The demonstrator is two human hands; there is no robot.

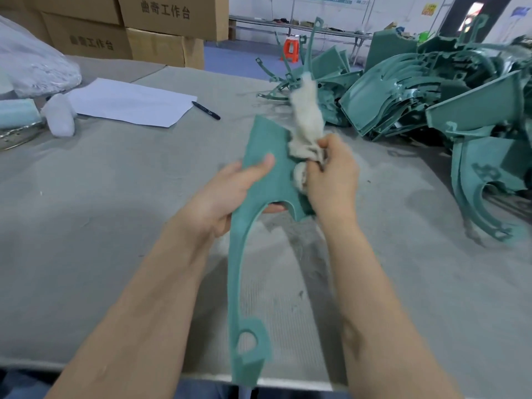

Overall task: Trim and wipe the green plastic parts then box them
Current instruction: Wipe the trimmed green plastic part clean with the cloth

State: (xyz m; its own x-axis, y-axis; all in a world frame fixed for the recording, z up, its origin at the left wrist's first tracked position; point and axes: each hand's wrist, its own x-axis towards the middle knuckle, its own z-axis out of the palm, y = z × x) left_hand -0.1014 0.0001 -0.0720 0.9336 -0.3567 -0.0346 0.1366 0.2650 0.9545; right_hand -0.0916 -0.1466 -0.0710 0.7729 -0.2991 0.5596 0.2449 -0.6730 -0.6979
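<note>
green plastic part (264,139) pinched by left grip (227,191), fingers hidden under it; right grip (334,180) clutches a motion-blurred white rag (306,119).

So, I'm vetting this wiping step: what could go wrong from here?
The left hand grips the long green plastic part only near its wide end, so its thin leg, hanging unsupported, might flex or snag. The fluffy white rag in the right hand trails a loose end that could catch on the heaped green parts.
</note>
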